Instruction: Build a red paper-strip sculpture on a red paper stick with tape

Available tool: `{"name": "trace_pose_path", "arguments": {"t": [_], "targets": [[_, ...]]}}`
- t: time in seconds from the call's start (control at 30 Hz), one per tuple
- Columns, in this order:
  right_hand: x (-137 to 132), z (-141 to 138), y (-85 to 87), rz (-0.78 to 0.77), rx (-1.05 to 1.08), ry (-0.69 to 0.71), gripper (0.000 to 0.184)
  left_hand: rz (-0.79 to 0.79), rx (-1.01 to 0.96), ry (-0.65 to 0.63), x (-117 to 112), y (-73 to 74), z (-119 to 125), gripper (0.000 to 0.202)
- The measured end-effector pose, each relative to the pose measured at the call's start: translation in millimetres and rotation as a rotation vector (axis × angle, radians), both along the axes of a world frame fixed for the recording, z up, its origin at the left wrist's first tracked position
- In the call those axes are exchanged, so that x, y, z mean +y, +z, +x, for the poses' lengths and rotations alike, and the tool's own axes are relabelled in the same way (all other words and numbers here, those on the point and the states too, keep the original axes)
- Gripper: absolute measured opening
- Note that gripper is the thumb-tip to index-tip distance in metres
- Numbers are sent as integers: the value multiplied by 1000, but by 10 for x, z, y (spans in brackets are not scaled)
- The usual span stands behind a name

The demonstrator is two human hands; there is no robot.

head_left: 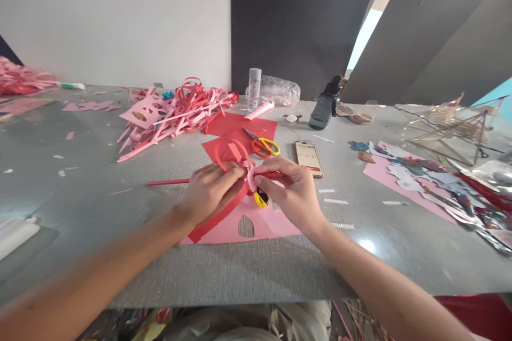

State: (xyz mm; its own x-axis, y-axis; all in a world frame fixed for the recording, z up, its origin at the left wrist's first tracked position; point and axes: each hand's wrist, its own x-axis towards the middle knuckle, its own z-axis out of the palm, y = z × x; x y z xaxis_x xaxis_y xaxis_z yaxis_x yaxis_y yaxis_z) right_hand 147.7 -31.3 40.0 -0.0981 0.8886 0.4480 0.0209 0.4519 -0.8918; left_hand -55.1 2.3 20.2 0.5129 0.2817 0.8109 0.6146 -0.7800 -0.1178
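My left hand [214, 187] is closed on a red paper craft piece of looped strips [240, 149], with a wide red strip [224, 212] trailing below toward me. My right hand [294, 184] pinches a small pink paper piece [251, 177] against it. A thin red stick [168, 182] runs sideways behind both hands. Just under the fingers sits a yellow and black object [261, 200], partly hidden. Below lies a pink paper sheet [276, 224] with a leaf-shaped hole. Scissors [262, 145] with yellow and orange handles rest on red paper [264, 127] beyond the hands.
A phone [308, 159] showing a timer lies right of the scissors. Farther back are a heap of pink and red strips [180, 114], a clear bottle [254, 89] and a dark water bottle [325, 106]. Cut-outs [416, 176] and a stick frame [452, 128] occupy the right.
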Motion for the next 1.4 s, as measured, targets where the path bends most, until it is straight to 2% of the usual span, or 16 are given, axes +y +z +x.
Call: {"name": "trace_pose_path", "arguments": {"t": [0.13, 0.37, 0.5, 0.73, 0.87, 0.93, 1.03, 1.1, 1.23, 1.4], "targets": [[-22, -32, -10, 60, -42, -21, 19, 11, 23, -5, -32, -1, -13, 19], [41, -27, -62, 28, -45, 9, 19, 75, 16, -24, 7, -48, -43, 25], [22, -16, -37, 44, -26, 1, 18, 37, 8, -11, -9, -36, -35, 25], [-30, -107, -43, 106, -23, 2, 11, 18, 3, -101, -63, -11, -64, 21], [-30, -38, -8, 93, 18, 32, 10, -56, -32, -77, -14, -21, -42, 16], [-44, 17, 14, 169, 30, -22, 13, -79, -50, -37, 1, -35, -47, 12], [-72, 70, 35, 378, -46, -146, 16, 3, -114, 16, 4, -47, -81, 10], [-84, 76, 34, 479, -129, -176, 17, 49, -149, 24, 2, -41, -108, 10], [-85, 38, -16, 551, -242, -120, 29, 61, -181, -12, 13, -12, -141, 10], [-108, -13, -98, 520, -139, -81, 57, -2, -255, -50, 20, 4, -141, 11]]}}
